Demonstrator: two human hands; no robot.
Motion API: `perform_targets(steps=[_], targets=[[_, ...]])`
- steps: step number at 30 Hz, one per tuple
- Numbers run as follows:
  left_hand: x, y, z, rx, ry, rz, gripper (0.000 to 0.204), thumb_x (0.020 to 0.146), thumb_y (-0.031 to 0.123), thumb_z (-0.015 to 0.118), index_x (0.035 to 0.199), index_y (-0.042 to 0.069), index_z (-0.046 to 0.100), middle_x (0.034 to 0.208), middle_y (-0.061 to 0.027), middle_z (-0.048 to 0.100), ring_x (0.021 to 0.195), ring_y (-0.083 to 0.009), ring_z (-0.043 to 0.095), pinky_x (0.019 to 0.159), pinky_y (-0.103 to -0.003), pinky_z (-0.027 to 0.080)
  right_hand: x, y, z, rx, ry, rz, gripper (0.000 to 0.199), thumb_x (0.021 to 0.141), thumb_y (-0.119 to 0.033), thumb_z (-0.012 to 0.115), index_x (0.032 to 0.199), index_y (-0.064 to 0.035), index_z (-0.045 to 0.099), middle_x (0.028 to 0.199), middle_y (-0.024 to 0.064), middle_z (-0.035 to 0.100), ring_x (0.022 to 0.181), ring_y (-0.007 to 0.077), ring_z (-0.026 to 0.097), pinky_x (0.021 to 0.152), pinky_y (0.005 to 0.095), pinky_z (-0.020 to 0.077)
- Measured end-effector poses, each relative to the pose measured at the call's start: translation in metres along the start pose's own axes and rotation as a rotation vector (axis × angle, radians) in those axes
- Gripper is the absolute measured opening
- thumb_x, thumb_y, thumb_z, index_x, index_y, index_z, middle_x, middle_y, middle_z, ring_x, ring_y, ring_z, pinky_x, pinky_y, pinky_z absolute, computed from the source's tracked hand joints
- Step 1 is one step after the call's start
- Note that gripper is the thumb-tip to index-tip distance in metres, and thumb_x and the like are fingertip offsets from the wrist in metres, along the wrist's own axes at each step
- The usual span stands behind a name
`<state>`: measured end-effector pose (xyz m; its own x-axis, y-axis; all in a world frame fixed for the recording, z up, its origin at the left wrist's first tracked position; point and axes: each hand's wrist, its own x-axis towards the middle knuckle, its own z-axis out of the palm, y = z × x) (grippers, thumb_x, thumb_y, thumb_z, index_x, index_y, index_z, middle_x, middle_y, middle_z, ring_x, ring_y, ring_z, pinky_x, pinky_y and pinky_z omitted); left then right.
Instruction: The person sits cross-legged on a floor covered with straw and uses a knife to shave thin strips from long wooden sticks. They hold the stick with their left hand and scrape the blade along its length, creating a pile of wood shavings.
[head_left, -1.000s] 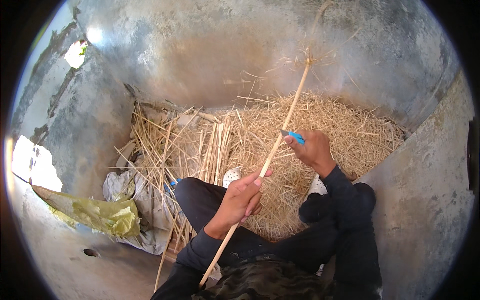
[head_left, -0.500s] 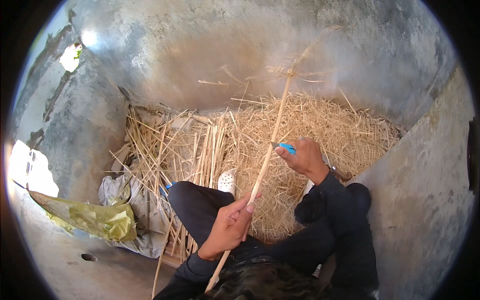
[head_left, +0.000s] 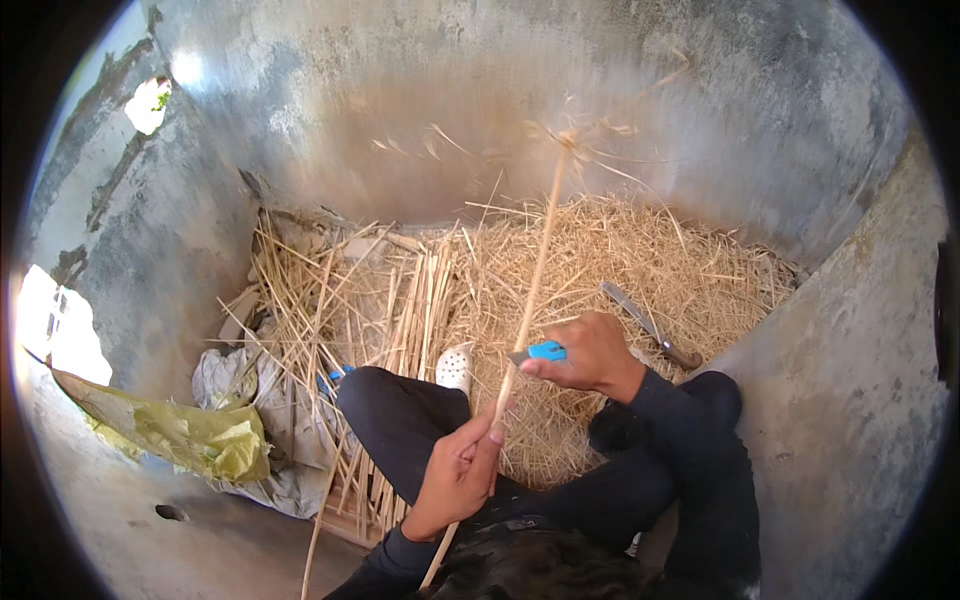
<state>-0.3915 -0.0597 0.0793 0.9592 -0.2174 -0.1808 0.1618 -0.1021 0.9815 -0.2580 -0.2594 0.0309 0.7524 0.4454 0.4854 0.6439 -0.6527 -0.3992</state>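
Observation:
A long, pale bamboo branch (head_left: 541, 253) slants up from my lap toward the far wall, with thin side twigs and dry leaves near its far end. My left hand (head_left: 461, 471) is closed around its lower part. In my right hand (head_left: 590, 352) is a blue-handled utility knife (head_left: 546, 350), its dark blade lying against the branch a little above my left hand. The lower end of the branch runs past my left wrist to the bottom edge of the view. The far tip is blurred by motion.
Straw-like shavings (head_left: 620, 240) cover the floor ahead. A curved knife or sickle (head_left: 652, 325) lies on them, right of my right hand. Trimmed sticks (head_left: 425, 300) and a yellowish sack (head_left: 200, 435) are at left. One white clog (head_left: 453, 368) shows near my knee. Concrete walls (head_left: 450, 90) enclose the space.
My right hand has drawn the knife down along the branch toward my left hand. The branch's far end has swung slightly left. More of the curved tool on the shavings now shows.

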Motion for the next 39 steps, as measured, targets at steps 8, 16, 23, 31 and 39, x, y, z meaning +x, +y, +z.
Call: perform_targets(steps=[8, 16, 23, 31, 39], targets=[[-0.013, 0.005, -0.006, -0.023, -0.002, -0.059, 0.040, 0.102, 0.018, 0.044, 0.136, -0.001, 0.045, 0.057, 0.0064, 0.043, 0.045, -0.0008, 0.038, 0.043, -0.018, 0.031, 0.047, 0.041, 0.000, -0.019, -0.017, 0.395, 0.070, 0.076, -0.077, 0.052, 0.063, -0.0101, 0.068, 0.045, 0.0086, 0.052, 0.042, 0.0262, 0.056, 0.043, 0.0381, 0.0433], [0.008, -0.009, -0.028, 0.052, 0.058, 0.017, 0.039, 0.100, 0.012, 0.045, 0.136, -0.003, 0.044, 0.060, 0.0047, 0.043, 0.051, -0.0007, 0.039, 0.046, -0.019, 0.032, 0.042, 0.014, 0.018, -0.027, -0.086, 0.052, 0.071, 0.078, -0.076, 0.050, 0.055, -0.0094, 0.063, 0.043, 0.0087, 0.051, 0.041, 0.0280, 0.055, 0.043, 0.0395, 0.0431], [0.014, -0.018, -0.025, -0.025, 0.017, -0.005, 0.041, 0.100, 0.012, 0.047, 0.139, 0.001, 0.043, 0.062, 0.0065, 0.046, 0.050, 0.0009, 0.040, 0.045, -0.017, 0.032, 0.067, 0.064, 0.036, 0.044, -0.049, 0.219, 0.068, 0.082, -0.073, 0.049, 0.057, -0.0102, 0.063, 0.046, 0.0095, 0.051, 0.042, 0.0288, 0.053, 0.044, 0.0407, 0.0410], [0.035, -0.019, -0.025, 0.306, 0.050, 0.163, 0.039, 0.097, 0.006, 0.047, 0.134, -0.007, 0.045, 0.064, 0.0009, 0.051, 0.055, -0.0011, 0.041, 0.049, -0.020, 0.035, 0.049, 0.066, 0.042, -0.023, -0.090, 0.181, 0.066, 0.079, -0.072, 0.053, 0.060, -0.0099, 0.065, 0.048, 0.0108, 0.053, 0.045, 0.0305, 0.056, 0.046, 0.0410, 0.0437], [0.063, 0.001, -0.017, 0.465, 0.083, 0.153, 0.035, 0.091, -0.001, 0.052, 0.123, -0.013, 0.049, 0.064, -0.0222, 0.055, 0.052, -0.0267, 0.063, 0.049, -0.029, 0.045, 0.052, 0.073, 0.024, -0.023, -0.050, 0.124, 0.074, 0.077, -0.078, 0.050, 0.054, -0.0083, 0.062, 0.043, 0.0093, 0.051, 0.040, 0.0265, 0.055, 0.044, 0.0382, 0.0442]])
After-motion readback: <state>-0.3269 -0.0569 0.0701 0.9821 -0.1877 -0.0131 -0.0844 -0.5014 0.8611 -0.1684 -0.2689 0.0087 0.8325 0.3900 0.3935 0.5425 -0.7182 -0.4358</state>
